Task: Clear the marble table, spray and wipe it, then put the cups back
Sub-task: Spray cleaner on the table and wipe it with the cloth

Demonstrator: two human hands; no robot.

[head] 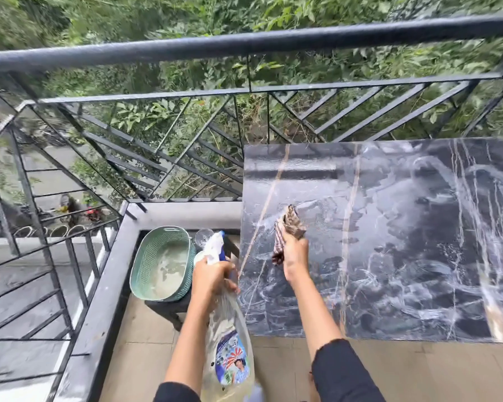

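One green basket (163, 264): left of the marble worktop (404, 242), a clear glass (204, 237) just behind it.
Left hand (212, 277): wrapped round the spray bottle (230, 329) neck, held off the edge.
Right hand (295, 256): clutches a bunched checked cloth (291, 224) on the marble; better flattened, strokes overlapping rightwards.
Look of the marble worktop: beside the railing (244, 44), dark, white-veined, wet, streaky.

Green basket (148, 253) beside black railing (244, 44)

Right hand (295, 256) presses cloth (289, 227) on marble table (404, 242); left hand (212, 275) grips spray bottle (228, 343).
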